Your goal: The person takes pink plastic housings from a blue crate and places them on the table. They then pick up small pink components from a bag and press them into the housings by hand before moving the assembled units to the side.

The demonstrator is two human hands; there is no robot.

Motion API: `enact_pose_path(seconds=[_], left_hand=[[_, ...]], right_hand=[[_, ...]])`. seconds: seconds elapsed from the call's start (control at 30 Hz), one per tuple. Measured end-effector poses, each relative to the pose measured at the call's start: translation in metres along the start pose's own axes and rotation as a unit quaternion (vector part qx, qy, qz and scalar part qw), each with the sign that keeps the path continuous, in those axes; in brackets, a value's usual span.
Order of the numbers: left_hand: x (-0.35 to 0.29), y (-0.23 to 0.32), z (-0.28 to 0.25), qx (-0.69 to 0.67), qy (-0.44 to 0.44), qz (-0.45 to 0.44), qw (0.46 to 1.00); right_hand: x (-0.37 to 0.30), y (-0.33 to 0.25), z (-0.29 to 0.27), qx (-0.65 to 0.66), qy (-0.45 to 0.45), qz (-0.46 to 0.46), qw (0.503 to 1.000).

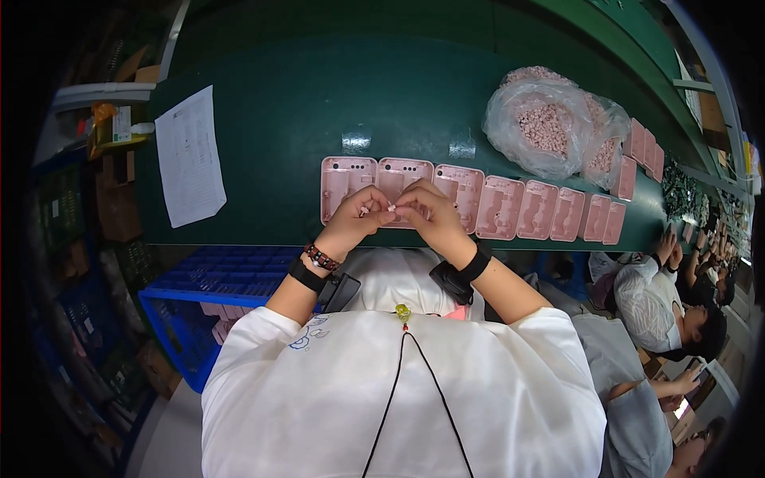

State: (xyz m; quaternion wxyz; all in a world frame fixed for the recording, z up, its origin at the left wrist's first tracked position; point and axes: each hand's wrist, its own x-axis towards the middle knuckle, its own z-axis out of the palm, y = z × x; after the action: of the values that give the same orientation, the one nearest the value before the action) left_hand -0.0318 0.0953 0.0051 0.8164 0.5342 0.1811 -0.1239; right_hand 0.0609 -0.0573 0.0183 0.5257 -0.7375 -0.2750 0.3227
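In the head view, I see both forearms rising from the lower edge and angling inward over the near side of the counter [263, 103], wrists bent so the fingers meet. The left hand [358, 220] is curled, thumb and forefinger drawn together, with a small pink piece [365, 211] in its fingers. The right hand [437, 219] reaches in from the other side, thumb and forefinger narrowed on another tiny piece [391, 208], near the left thumb's tip. That piece is too small for me to tell its long axis.

Both hands sit over the near part of the second pink shell [406, 169] from the left. It lies open side up, long axis running away from the wearer, dark round holes toward the far end. Its row continues rightward, the farther shells looking slanted near the rim.

On the dark green counter I also have a printed sheet [191, 155] at left and clear bags [498, 127] of small pink parts at right. A blue crate [179, 350] stands below at left; a co-worker [649, 307] sits along the right side.
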Motion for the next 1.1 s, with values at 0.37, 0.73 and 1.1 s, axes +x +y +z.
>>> enact_pose_path(seconds=[0.37,0.73,1.1], left_hand=[[-0.002,-0.012,-0.011,-0.067,0.014,-0.069,0.995],[-0.001,-0.037,-0.028,0.079,-0.011,-0.003,0.997],[-0.009,-0.028,-0.030,0.041,0.125,-0.035,0.991]], right_hand=[[0.008,0.004,0.007,0.121,-0.065,0.045,0.989],[0.026,0.014,-0.001,-0.115,-0.113,-0.088,0.983],[0.037,0.023,-0.042,-0.361,-0.002,-0.165,0.918]])
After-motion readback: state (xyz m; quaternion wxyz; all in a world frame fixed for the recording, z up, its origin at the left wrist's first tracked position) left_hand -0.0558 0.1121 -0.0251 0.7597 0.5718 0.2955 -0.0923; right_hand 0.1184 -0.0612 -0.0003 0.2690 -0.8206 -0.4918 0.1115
